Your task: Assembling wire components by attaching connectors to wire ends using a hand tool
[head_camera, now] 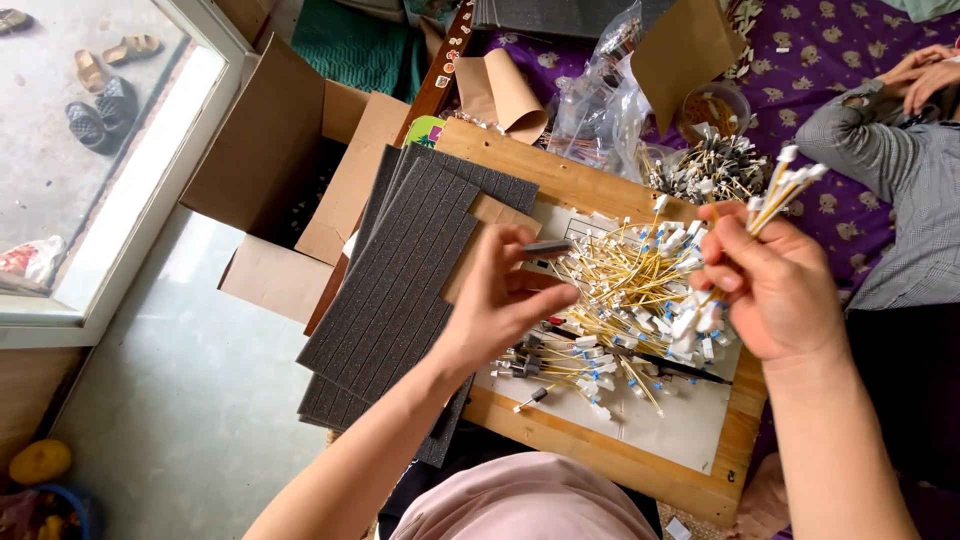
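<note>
Between the hands, a wire heap (630, 290) crowds the bench (560, 175). Foam sheets (400, 290) block its left side and bags (600, 110) its far edge. Bare paper (680, 425) lies open at the near right.

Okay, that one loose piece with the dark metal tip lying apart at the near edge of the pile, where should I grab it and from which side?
Probably pinch the loose piece at its thin middle, coming straight down from above. It lies flat on the pale sheet, clear of the yellow wire pile, so both sides look open to fingertips. The left hand hovers nearest; the right hand already holds a bundle.
</note>
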